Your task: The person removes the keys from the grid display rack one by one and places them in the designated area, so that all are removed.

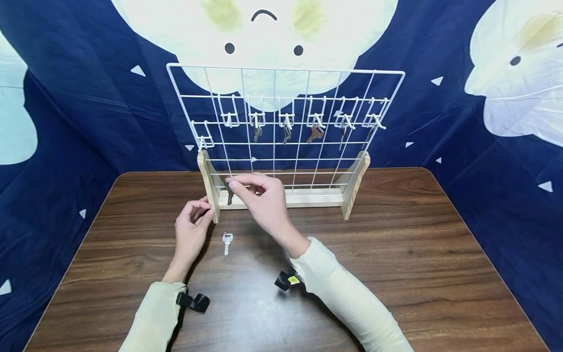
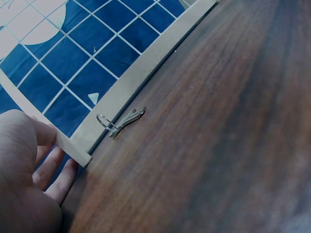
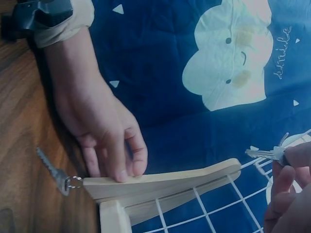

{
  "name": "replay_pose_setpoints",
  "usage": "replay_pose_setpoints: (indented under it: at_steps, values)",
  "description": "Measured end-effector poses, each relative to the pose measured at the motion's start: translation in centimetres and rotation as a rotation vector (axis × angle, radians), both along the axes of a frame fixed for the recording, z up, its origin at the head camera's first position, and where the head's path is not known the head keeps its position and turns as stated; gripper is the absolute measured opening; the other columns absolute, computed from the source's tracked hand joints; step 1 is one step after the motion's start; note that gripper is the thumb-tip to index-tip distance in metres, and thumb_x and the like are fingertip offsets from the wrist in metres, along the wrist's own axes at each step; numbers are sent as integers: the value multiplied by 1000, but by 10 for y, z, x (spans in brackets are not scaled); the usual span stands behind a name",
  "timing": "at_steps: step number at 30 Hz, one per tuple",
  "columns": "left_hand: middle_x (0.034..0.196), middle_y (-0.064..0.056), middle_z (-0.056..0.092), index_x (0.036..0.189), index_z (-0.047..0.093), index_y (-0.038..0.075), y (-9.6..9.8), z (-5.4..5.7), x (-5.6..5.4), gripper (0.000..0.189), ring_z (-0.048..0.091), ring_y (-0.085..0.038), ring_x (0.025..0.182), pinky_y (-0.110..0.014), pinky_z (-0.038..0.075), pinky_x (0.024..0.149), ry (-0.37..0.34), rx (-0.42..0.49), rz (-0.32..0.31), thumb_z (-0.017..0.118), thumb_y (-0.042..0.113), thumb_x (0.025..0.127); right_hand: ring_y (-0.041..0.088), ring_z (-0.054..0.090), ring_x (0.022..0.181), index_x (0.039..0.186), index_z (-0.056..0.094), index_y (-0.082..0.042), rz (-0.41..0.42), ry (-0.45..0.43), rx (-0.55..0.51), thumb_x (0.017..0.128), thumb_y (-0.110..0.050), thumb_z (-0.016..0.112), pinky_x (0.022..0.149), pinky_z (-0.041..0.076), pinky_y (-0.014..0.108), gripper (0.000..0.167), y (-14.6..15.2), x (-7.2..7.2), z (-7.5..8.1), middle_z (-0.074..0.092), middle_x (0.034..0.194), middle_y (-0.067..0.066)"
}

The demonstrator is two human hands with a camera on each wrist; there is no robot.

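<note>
Your right hand [image 1: 266, 203] has thumb and fingers clamped together on a key [image 1: 229, 194], which hangs down from the pinch a bit left of centre frame, in front of the rack's lower left corner. Your left hand [image 1: 192, 224], just left of that, isn't wrapped round anything: fingers loosely bent, tips resting against the outer side of the rack's wooden left leg [image 1: 210, 190]. Just below the two hands in the frame, a silver key [image 1: 227, 243] with a ring lies flat on the brown wood-grain table [image 1: 418, 244]. Further up, the white wire grid [image 1: 286, 69] fills upper centre, with white hooks clipped on it, and a row of hanging keys runs centre to right, one of them coppery [image 1: 314, 133]. Behind it all you've got a navy cloth [image 1: 88, 98] with white cloud shapes.
</note>
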State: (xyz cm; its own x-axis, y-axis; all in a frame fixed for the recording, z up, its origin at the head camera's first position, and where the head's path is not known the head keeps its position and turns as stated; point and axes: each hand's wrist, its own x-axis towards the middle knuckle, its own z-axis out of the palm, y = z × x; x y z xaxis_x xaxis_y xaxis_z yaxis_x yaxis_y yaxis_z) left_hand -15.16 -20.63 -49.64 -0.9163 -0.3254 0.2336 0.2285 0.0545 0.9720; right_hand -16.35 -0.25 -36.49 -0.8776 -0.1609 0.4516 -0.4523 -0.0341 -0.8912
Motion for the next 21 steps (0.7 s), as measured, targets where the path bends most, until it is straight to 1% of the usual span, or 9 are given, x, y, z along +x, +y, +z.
replay_pose_setpoints:
  at_steps: [4,7,12,18,21]
  values:
    - [121,19,72,113,59,-21,0,0,0,16,71,-1,112,-14,58,99,-2,-3,-2,68,-15,101,2,49,62,109,84,5,3,-32,9,98,-2,81,55,39,17,14,2,0,-8,82,103,20]
    - [122,18,72,113,59,-21,-1,-1,-1,16,71,-2,113,-14,58,99,-6,2,-2,68,-15,102,2,50,62,109,85,3,-1,-57,27,98,-4,81,55,41,17,13,2,0,-13,83,101,18]
    - [123,15,73,113,59,-21,-1,-1,-1,17,72,-3,114,-14,58,99,-4,19,-9,69,-15,102,2,50,60,107,85,3,-9,-92,33,97,-4,82,53,39,17,12,4,-1,-20,83,98,17]
    - [124,13,73,113,58,-22,-1,-1,0,17,71,-3,115,-14,58,99,-6,23,-11,69,-15,102,3,52,61,104,84,3,-24,-102,39,95,-2,83,54,41,16,10,7,0,-27,81,90,16]
    - [124,14,73,113,59,-22,-1,0,0,16,72,-3,114,-14,58,99,-6,17,-6,69,-16,101,3,53,61,104,83,3,-27,-104,43,95,-3,83,55,42,16,10,8,0,-31,81,89,15]
